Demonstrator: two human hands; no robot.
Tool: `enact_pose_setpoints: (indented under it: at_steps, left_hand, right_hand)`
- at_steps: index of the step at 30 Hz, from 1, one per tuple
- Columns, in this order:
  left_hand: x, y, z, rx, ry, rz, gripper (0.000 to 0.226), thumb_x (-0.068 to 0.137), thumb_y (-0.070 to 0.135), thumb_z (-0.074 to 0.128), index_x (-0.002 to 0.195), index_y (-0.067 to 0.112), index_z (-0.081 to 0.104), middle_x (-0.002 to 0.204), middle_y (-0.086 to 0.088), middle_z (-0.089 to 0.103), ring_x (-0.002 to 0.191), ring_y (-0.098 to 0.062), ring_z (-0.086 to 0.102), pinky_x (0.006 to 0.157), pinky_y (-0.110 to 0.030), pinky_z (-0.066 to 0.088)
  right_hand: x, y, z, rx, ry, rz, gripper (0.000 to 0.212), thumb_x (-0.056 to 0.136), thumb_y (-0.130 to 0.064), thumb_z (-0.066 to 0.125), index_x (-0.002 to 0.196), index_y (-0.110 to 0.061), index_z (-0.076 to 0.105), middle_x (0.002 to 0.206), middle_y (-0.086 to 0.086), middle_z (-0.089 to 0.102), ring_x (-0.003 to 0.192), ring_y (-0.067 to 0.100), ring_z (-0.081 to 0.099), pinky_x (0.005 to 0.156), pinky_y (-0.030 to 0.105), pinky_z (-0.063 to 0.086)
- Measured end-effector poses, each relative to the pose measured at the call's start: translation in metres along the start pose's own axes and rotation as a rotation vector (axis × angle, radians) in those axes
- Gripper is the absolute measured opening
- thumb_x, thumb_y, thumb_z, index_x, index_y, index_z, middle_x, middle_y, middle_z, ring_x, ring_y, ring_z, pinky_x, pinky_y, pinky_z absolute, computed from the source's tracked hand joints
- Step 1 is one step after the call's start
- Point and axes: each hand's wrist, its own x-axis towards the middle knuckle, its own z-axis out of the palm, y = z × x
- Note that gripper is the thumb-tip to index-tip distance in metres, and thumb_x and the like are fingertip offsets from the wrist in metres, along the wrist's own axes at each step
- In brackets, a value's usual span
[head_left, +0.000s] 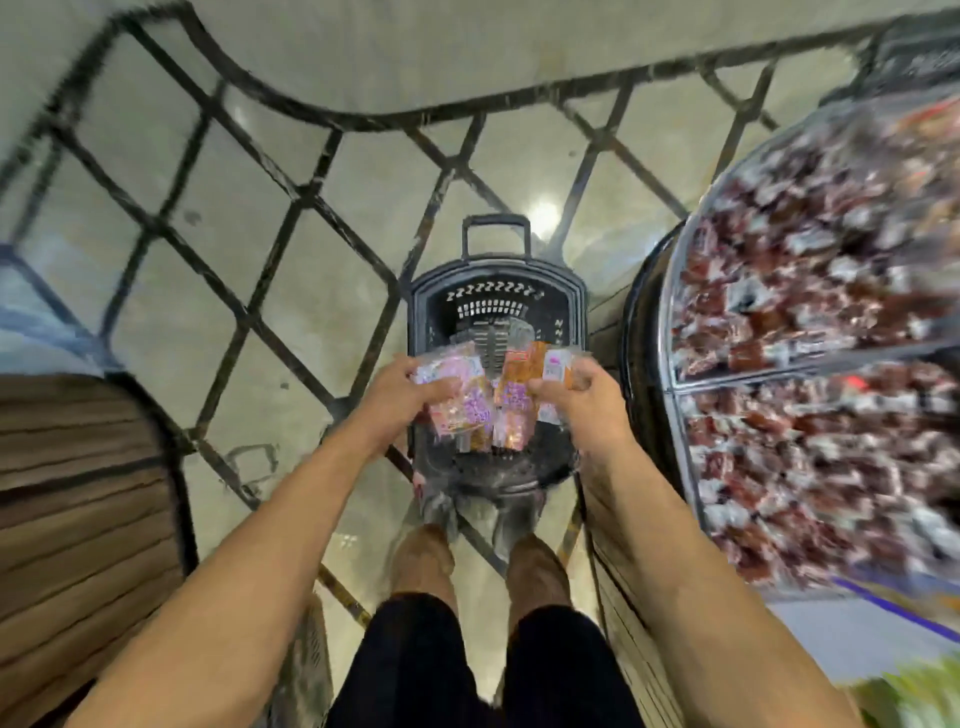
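View: head camera, looking straight down past both forearms; motion blur throughout.
Step in hand: putting a double handful of packets (467, 410) into the basket (577, 299), judged from their place above its opening.
Packets, place: held over the near half of the basket, between the two hands, and not yet resting on its bottom as far as can be told.
Left hand (410, 387): grip closed, thumb on top, fingers curled under a pink-and-purple bundle.
Right hand (576, 395): grip closed likewise, on an orange bundle with a white label.
Packets, pointing: flat faces turned up toward the camera. Long axes appear to run near-to-far, free ends hanging toward the person, though blur makes single packets hard to separate.
Basket: black, on the floor (208, 218) just ahead of the shoes (439, 512). Its long axis runs away from the person, with the handle (496, 223) at the far end.
Next move: probably lower both hands inside the rim and loosen both grips together, so that no packet slides over the side wall.
Surroundings: clear bin (810, 291) of red-wrapped sweets close on the right; slatted wooden stand (78, 467) on the left.
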Motion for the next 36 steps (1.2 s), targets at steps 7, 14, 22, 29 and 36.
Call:
enact_pose_setpoints:
  at_steps: [7, 14, 22, 29, 36]
  left_hand:
    - [-0.122, 0.11, -0.008, -0.12, -0.11, 0.135, 0.018, 0.094, 0.003, 0.067, 0.111, 0.008, 0.071, 0.077, 0.0, 0.077, 0.064, -0.012, 0.071, 0.06, -0.025, 0.057]
    - [-0.188, 0.204, -0.016, -0.105, -0.187, 0.288, 0.028, 0.097, 0.014, 0.067, 0.119, -0.002, 0.065, 0.087, -0.013, 0.078, 0.068, -0.019, 0.073, 0.058, -0.027, 0.059]
    - [-0.234, 0.268, 0.002, 0.049, -0.444, 0.418, 0.033, 0.099, 0.021, 0.066, 0.123, -0.001, 0.065, 0.111, -0.027, 0.074, 0.081, -0.024, 0.072, 0.071, -0.03, 0.06]
    - [-0.274, 0.276, 0.055, 0.187, -0.672, 0.407, 0.033, 0.099, 0.021, 0.066, 0.124, 0.0, 0.064, 0.103, -0.018, 0.074, 0.08, -0.022, 0.071, 0.067, -0.028, 0.06]
    - [-0.344, 0.248, 0.134, 0.357, -0.838, 0.412, 0.025, 0.1, 0.024, 0.063, 0.116, 0.005, 0.066, 0.095, -0.013, 0.077, 0.073, -0.02, 0.071, 0.067, -0.029, 0.056]
  right_hand:
    - [-0.116, -0.135, -0.052, 0.055, -0.024, -0.222, 0.062, 0.078, -0.059, 0.084, 0.117, -0.012, 0.075, 0.111, 0.0, 0.08, 0.107, 0.02, 0.074, 0.104, 0.045, 0.054]
    - [-0.201, -0.222, -0.107, 0.213, -0.02, -0.275, 0.025, 0.098, -0.025, 0.072, 0.111, -0.004, 0.073, 0.086, 0.005, 0.079, 0.066, 0.013, 0.073, 0.055, 0.023, 0.055]
    - [-0.279, -0.225, -0.126, 0.487, 0.118, -0.294, 0.022, 0.102, -0.027, 0.065, 0.11, -0.01, 0.075, 0.099, 0.009, 0.08, 0.081, 0.02, 0.074, 0.079, 0.037, 0.053]
    - [-0.348, -0.173, -0.149, 0.679, 0.366, -0.31, 0.028, 0.102, -0.028, 0.066, 0.116, -0.006, 0.074, 0.105, 0.013, 0.08, 0.082, 0.023, 0.074, 0.069, 0.033, 0.058]
    - [-0.438, -0.105, -0.186, 0.882, 0.55, -0.358, 0.025, 0.101, -0.029, 0.068, 0.114, -0.009, 0.075, 0.103, 0.01, 0.08, 0.089, 0.023, 0.075, 0.079, 0.036, 0.057]
